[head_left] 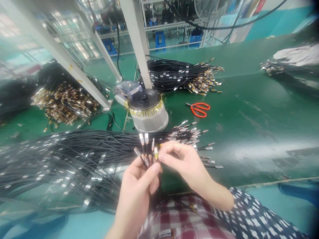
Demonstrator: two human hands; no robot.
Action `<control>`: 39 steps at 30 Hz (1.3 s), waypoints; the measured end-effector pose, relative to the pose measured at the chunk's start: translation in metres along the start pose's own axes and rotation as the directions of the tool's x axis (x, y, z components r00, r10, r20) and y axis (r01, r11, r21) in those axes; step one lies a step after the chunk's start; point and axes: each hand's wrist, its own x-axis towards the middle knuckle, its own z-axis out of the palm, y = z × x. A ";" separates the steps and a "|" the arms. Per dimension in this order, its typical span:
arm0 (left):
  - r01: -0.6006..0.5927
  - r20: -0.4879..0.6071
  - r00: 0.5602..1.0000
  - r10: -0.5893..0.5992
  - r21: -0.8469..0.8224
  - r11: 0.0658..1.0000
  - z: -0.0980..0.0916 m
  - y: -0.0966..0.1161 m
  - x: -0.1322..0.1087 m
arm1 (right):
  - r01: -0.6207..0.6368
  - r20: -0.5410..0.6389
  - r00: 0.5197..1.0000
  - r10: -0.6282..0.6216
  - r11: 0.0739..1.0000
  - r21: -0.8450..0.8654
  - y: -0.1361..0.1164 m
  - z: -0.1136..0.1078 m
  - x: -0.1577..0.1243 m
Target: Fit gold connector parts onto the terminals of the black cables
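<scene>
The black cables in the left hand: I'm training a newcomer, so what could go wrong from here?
One of the black cables might slip, since their ends fan out above the left hand. The small yellow piece near the right hand's fingertips could end up crooked. The large cable bundle close by might snag them.

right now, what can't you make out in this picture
Held cables: head view, exact count hidden by the left hand.
Near cable bundle: head view, far end cut off by the left edge.
Label on the checked cloth: head view, wording blurred.
Gold-tipped pile: head view, tips too blurred to count.
</scene>
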 end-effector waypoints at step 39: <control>0.147 0.341 0.927 -0.157 0.053 0.988 -0.008 -0.002 0.009 | -0.315 0.398 0.900 0.177 0.896 0.314 0.004 -0.016 0.014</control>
